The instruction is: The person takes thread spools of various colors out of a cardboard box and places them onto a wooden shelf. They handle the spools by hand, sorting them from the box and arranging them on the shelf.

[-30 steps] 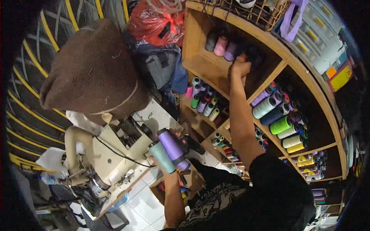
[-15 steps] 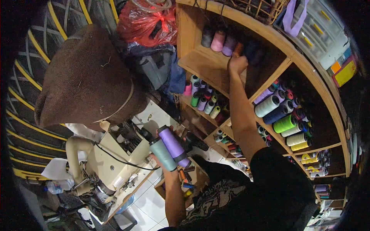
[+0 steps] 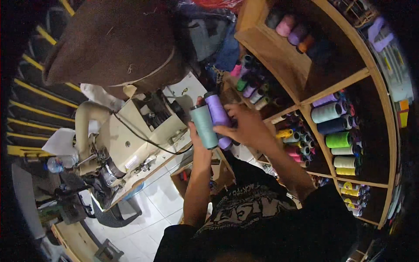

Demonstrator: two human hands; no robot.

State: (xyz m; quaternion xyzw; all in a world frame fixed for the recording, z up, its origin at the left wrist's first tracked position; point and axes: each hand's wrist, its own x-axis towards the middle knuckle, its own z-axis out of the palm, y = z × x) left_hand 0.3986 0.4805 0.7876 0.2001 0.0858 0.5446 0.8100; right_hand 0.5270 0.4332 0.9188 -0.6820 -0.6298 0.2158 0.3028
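My left hand (image 3: 198, 142) is closed round a pale green thread cone (image 3: 204, 126), its thumb along the cone's near left side. Against that cone leans a purple thread cone (image 3: 217, 109). My right hand (image 3: 244, 126) grips the purple cone from the right, thumb and fingers apart across it and covering its lower middle. Both cones are tilted, tops away from me. Part of my left hand's fingers is hidden behind the cones.
A wooden shelf (image 3: 334, 81) on the right holds many thread cones, including pink (image 3: 286, 26), orange (image 3: 306, 43) and bright green (image 3: 338, 139) ones. On the left stands a cream sewing machine (image 3: 131, 122) below a brown cloth-covered bundle (image 3: 113, 43). An open box (image 3: 227, 172) sits below my hands.
My right hand has come down from the upper shelf compartment, where it was at the orange cone, to the purple cone. The view has shifted, and both cones stay with my left hand.
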